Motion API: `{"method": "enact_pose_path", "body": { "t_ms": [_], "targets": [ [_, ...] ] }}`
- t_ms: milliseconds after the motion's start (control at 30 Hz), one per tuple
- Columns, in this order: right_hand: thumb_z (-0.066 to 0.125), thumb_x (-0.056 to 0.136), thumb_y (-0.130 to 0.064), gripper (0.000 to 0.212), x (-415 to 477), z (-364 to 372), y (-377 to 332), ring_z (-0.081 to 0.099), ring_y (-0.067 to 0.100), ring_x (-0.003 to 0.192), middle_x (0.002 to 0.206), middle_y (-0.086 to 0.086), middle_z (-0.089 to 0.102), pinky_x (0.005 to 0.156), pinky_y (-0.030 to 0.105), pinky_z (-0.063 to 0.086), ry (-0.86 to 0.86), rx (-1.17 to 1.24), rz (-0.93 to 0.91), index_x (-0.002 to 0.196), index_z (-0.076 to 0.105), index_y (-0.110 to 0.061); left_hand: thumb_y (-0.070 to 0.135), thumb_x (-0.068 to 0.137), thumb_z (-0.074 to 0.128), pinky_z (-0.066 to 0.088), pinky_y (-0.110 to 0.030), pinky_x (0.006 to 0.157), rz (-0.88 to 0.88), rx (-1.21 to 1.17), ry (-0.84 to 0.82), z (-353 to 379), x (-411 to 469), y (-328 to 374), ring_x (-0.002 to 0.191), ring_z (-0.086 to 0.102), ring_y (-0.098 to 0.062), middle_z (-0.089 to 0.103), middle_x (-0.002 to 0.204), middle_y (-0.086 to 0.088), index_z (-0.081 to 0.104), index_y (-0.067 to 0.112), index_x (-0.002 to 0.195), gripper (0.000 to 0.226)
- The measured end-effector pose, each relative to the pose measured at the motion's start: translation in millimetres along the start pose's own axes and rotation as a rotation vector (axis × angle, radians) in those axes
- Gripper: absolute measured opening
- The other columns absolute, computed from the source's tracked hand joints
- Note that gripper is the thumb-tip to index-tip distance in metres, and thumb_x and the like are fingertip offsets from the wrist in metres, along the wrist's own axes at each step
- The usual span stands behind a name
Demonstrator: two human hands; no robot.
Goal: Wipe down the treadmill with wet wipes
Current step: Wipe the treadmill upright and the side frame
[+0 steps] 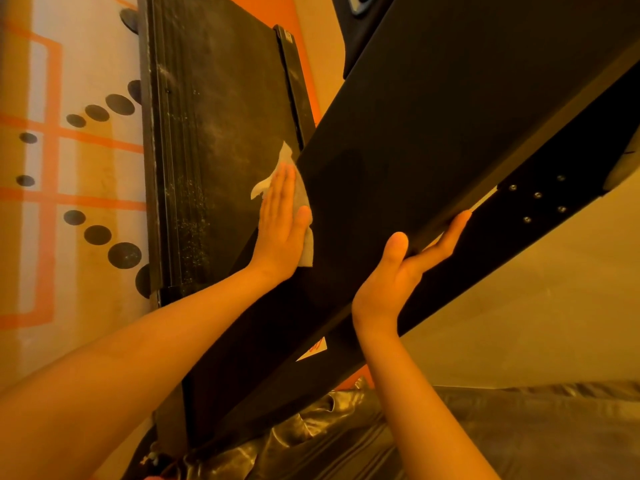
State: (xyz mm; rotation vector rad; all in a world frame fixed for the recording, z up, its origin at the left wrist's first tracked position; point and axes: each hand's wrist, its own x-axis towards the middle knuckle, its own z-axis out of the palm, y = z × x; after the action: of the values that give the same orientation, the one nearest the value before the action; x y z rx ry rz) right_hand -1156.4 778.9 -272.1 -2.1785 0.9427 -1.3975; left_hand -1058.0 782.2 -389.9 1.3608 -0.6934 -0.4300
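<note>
Nearest you, at the bottom edge, a dark crumpled sheet (pixel 346 427) lies across the frame; what it is made of is hard to tell. Your two bare forearms reach up from the near corners, both cut off by the frame.

Your right hand (pixel 398 271) clasps the lower right edge of the slanting black beam (pixel 433 133) of the treadmill. The thumb lies on the beam's broad face and the fingers (pixel 450 230) run along beneath the edge, so the edge is pinched between them. Most of those fingers are hidden behind the beam. A white sticker (pixel 313 348) shows partly under the beam near your wrist, its print unreadable. Further right along the beam sits a cluster of screws (pixel 537 195).

Your left hand (pixel 280 223) lies flat, fingers straight and close together, pressing the wet wipe (pixel 265 186) against the left side of the beam. The wipe is mostly covered by the palm. Only a crumpled corner beyond the fingertips and a strip beside the thumb show.

Beyond the hands lies the treadmill belt (pixel 221 116), dark and streaked with pale dust, with a ribbed side rail (pixel 173 202) along its left. The beam hides the belt's near right part. Left of it, the floor (pixel 86 161) carries orange lines and rows of black dots (pixel 124 255). The far right corner is dark and unclear.
</note>
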Motion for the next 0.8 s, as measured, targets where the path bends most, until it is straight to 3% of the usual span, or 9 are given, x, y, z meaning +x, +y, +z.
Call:
{"method": "enact_pose_path", "body": {
  "t_ms": [67,167,267,433,567,667,800],
  "targets": [
    [0.046,0.094,-0.044,0.055,-0.8,0.6,-1.8,0.035,0.031,0.139,0.157,0.005,0.022,0.106,0.057,0.04,0.001,0.001,-0.002,0.141,0.018,-0.051,0.04,0.102,0.022,0.008,-0.042,0.124,-0.11,-0.074,0.002,-1.3,6.0,-4.0,0.146,-0.003,-0.001,-0.001,0.164,0.003,-0.001,0.021,0.155,0.061],
    [0.045,0.094,-0.042,0.055,-1.2,0.9,-4.3,0.035,0.028,0.14,0.157,0.004,0.022,0.106,0.056,0.04,0.009,0.004,-0.011,0.139,0.016,-0.053,0.043,0.102,0.019,0.004,-0.042,0.124,-0.119,-0.047,0.015,0.5,-0.4,0.5,0.146,-0.007,-0.001,-0.005,0.164,0.003,-0.004,0.021,0.155,0.061],
    [0.044,0.095,-0.055,0.056,-1.5,-0.2,-3.4,0.034,0.029,0.14,0.158,0.005,0.021,0.107,0.056,0.038,-0.003,0.002,-0.02,0.141,0.013,-0.052,0.049,0.098,0.013,-0.007,-0.043,0.122,0.036,0.086,-0.033,8.6,-33.0,17.4,0.149,-0.016,-0.013,-0.015,0.162,0.001,-0.008,0.019,0.153,0.066],
    [0.037,0.094,-0.061,0.061,-2.7,-3.3,-3.9,0.027,0.025,0.144,0.16,0.004,0.014,0.111,0.055,0.034,-0.033,-0.016,-0.045,0.144,0.006,-0.046,0.054,0.1,0.01,-0.006,-0.049,0.121,0.414,0.194,-0.129,7.3,-39.7,28.9,0.15,-0.009,-0.027,-0.01,0.162,-0.008,-0.002,0.011,0.154,0.07],
    [0.039,0.093,-0.063,0.061,-2.3,-5.7,-5.5,0.022,0.023,0.147,0.161,0.002,0.011,0.113,0.056,0.03,-0.08,0.023,-0.019,0.144,0.008,-0.05,0.054,0.1,0.01,-0.001,-0.051,0.121,0.314,0.134,-0.043,5.3,0.5,44.4,0.151,-0.008,-0.021,-0.006,0.163,-0.007,0.0,0.011,0.154,0.07],
    [0.038,0.093,-0.064,0.061,-1.9,-6.7,-8.3,0.019,0.02,0.147,0.159,-0.008,0.01,0.114,0.055,0.028,-0.087,0.042,-0.025,0.144,0.006,-0.053,0.056,0.099,0.008,0.0,-0.053,0.121,0.274,0.141,-0.036,5.9,5.3,50.4,0.15,-0.011,-0.019,-0.007,0.163,-0.008,-0.001,0.009,0.155,0.073],
    [0.036,0.096,-0.056,0.057,-2.8,-6.0,-5.0,0.019,0.02,0.147,0.156,-0.019,0.01,0.115,0.055,0.026,-0.074,0.04,-0.012,0.145,0.006,-0.051,0.054,0.1,0.009,-0.003,-0.051,0.121,0.425,0.176,-0.083,11.6,-16.1,64.3,0.151,-0.01,-0.026,-0.01,0.162,-0.008,-0.001,0.006,0.153,0.073]
  ]
}}
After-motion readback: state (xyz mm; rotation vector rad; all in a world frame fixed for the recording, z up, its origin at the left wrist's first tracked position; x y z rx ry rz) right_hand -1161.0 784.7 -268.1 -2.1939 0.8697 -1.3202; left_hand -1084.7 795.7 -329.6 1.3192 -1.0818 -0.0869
